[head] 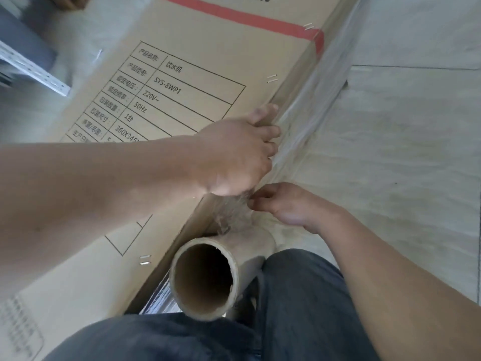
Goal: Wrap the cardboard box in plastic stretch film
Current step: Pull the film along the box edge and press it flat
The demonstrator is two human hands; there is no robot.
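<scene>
Head cam looked down at the film roll (205, 278) wedged between dark-trousered knees (299, 308). Just past it, right hand (283, 204) pinched the bunched stretch film (307, 126), left hand (239, 155) gripped it against the cardboard box (197, 69) edge, box lying on pale floor (403, 152).

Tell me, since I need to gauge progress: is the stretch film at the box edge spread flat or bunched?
Bunched at the hands: the stretch film gathers into a rope between both grips, spreading wider along the cardboard box edge.
</scene>
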